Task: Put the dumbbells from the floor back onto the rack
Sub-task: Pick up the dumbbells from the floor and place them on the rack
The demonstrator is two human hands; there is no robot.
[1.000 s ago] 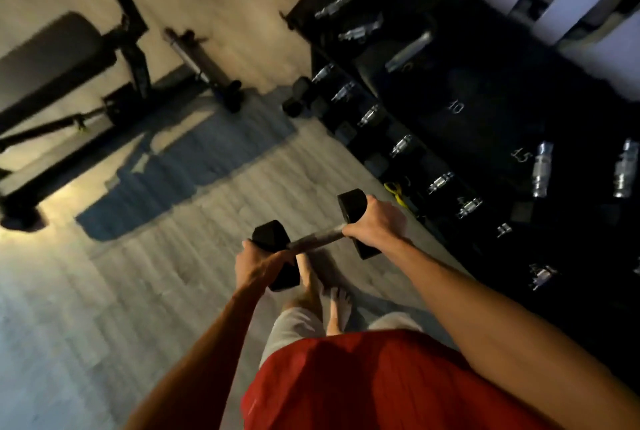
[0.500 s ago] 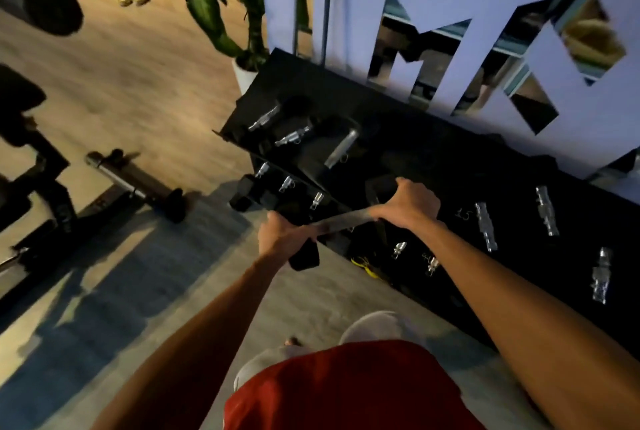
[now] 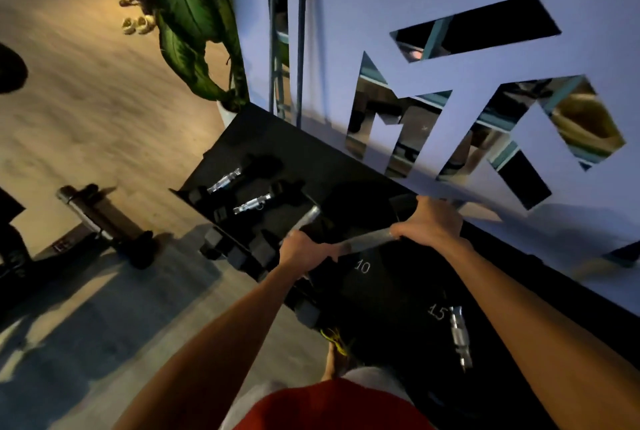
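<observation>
While both hands clasp it, the dumbbell (image 3: 367, 240) hangs over the top tier of the black rack (image 3: 277, 138), just above the painted mark "10" (image 3: 362, 266). The left hand (image 3: 304, 251) is curled round the near-left end of the grey handle and the right hand (image 3: 429, 221) is clenched round the far-right end, leaving a bare stretch of handle between them. The long axis runs across the view, rising a little from left to right, so the right end points toward the wall panel (image 3: 346, 31) behind the rack and the left end toward the floor (image 3: 86, 100). Its heads are dark against the dark rack and hard to make out. To the left, stored dumbbells (image 3: 252, 202) lie on the same tier with their chrome handles angled much the same way, only steeper. Another chrome handle (image 3: 459, 336) lies beside the mark "15" (image 3: 436, 311). A leafy plant (image 3: 187, 13) stands at the rack's far end.
</observation>
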